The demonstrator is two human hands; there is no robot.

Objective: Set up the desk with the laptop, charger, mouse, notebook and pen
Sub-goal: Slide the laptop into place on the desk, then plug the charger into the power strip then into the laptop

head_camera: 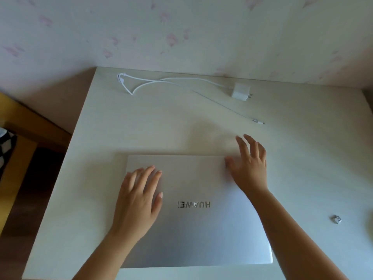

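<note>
Laptop lies closed, flat at desk front centre. Left hand flat on lid, fingers straight, slightly spread. Right hand at far right corner, fingers spread, holding nothing. Judged rigid, fairly heavy, smooth lid; grip both side edges.

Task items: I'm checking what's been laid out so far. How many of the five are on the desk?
2. The closed laptop lies near the front under both hands; the white charger with its cable sits at the back. No mouse, notebook or pen shows; they may be out of frame.
</note>
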